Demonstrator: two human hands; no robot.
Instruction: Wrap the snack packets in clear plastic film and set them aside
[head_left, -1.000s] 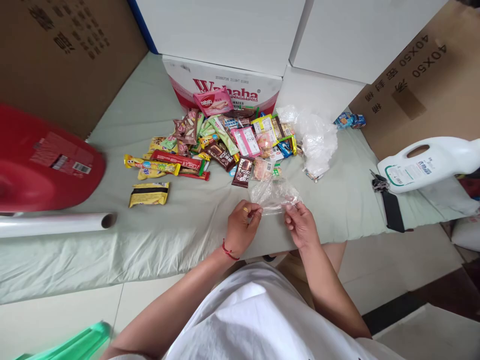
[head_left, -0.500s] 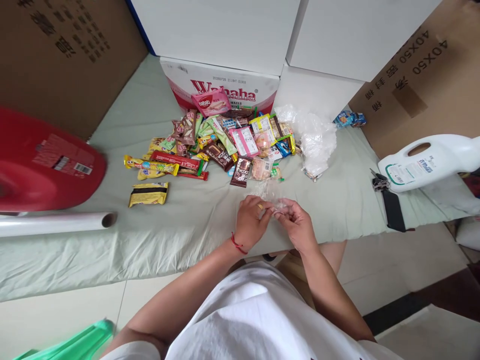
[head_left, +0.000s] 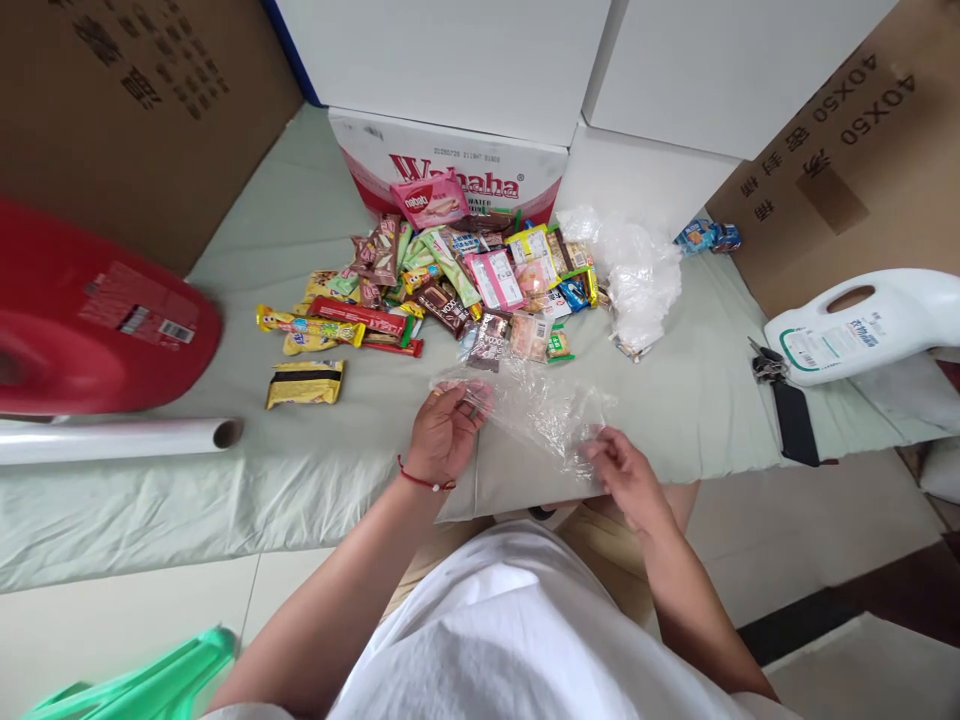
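A clear plastic bag is stretched between my two hands, just in front of the snack pile. My left hand, with a red string bracelet at the wrist, has its fingers at the bag's left end, some of them behind the film. On the other side my right hand pinches the bag's lower right edge. Beyond the bag lie a brown cocoa snack packet, a pale pink packet and a small green packet. The bag's far edge reaches close to them.
Heaped snack packets lie before a Wahaha box. Crumpled clear bags sit to their right, a yellow packet to the left. A red jug and a film roll stand left; a white bottle, keys and a phone are right.
My hands have moved apart, left hand to the left and right hand to the right and lower. The bunched clear bag between them is now spread out wide.
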